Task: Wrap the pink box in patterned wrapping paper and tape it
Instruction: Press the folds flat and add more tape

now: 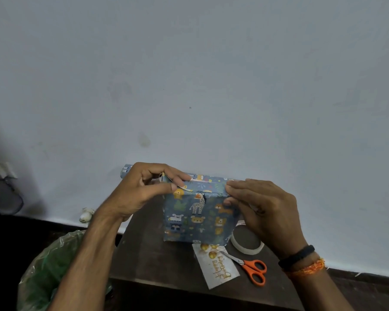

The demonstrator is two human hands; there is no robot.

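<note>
The box [198, 217] stands upright on a small dark table [148, 254], fully covered in blue wrapping paper printed with cartoon animals; no pink shows. My left hand [144, 189] pinches the paper fold at the box's top left corner. My right hand [256, 207] pinches the paper at the top right corner, thumb on the near face. A roll of tape [247, 245] lies flat on the table right of the box, partly behind my right hand. The rest of the wrapping paper roll [126, 170] pokes out behind my left hand.
Orange-handled scissors [252, 269] and a white "Happy Birthday" card [218, 265] lie at the table's front right. A bin with a green plastic bag [47, 272] stands at the lower left. The wall is close behind the table.
</note>
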